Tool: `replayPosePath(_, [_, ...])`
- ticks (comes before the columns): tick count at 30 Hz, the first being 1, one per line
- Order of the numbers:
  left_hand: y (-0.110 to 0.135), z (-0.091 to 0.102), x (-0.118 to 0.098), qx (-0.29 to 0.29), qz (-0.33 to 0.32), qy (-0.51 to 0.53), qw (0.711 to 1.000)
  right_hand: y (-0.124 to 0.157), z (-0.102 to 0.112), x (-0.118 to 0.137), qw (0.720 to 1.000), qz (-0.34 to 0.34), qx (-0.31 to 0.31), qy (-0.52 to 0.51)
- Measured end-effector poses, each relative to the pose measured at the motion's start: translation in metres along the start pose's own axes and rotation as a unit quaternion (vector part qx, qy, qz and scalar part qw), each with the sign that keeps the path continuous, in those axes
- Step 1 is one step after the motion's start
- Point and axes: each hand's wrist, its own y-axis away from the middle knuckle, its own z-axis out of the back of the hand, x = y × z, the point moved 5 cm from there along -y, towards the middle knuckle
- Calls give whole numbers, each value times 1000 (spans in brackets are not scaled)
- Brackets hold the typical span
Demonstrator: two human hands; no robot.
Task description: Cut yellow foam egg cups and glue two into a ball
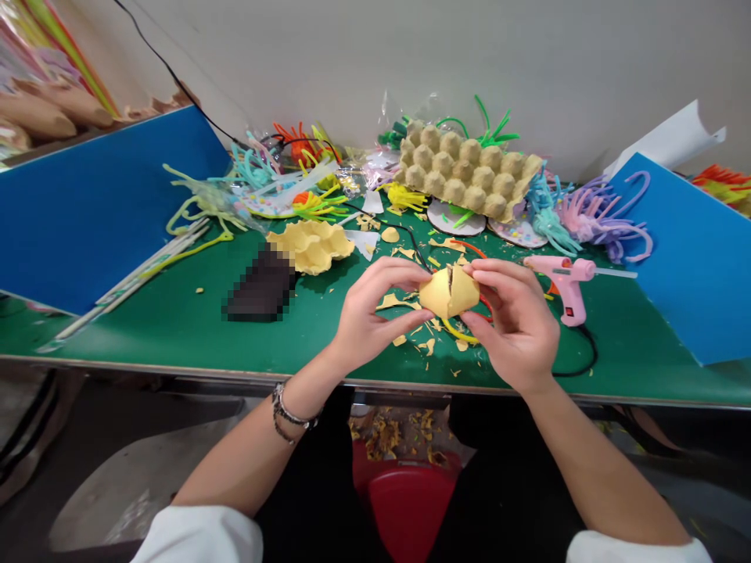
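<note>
Two yellow egg-carton cups meet rim to rim above the table, with a dark uneven gap between them at the top. My left hand pinches the left cup between thumb and fingers. Around the right cup the thumb and fingers of my right hand are closed. Torn yellow scraps lie below, beside a yellow pipe cleaner. A yellow piece of egg carton rests further left. To the right of my right hand lies a pink glue gun with a glue stick in its back.
A grey egg tray leans at the back among bundles of coloured pipe cleaners. Blue boards stand at the left and right. A blurred dark object lies on the green table. Black cords cross it.
</note>
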Motion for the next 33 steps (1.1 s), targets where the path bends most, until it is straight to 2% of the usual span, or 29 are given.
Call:
replayPosePath(5, [-1,-2,-2,-2,-25,-13,1000,-1,0,0,999,-31,3,-4])
replayPosePath(14, [-1,-3,-3,15,-52,-43,998,-2,1,-4,998,-44,30,-27])
replayPosePath(20, [-3,-3,-12,31,-107,-115,987,-1,3,0,999,-3,43,-10])
replayPosePath(33, [-1,-2,-16,36,-115,-103,987,0,4,6,996,51,62,47])
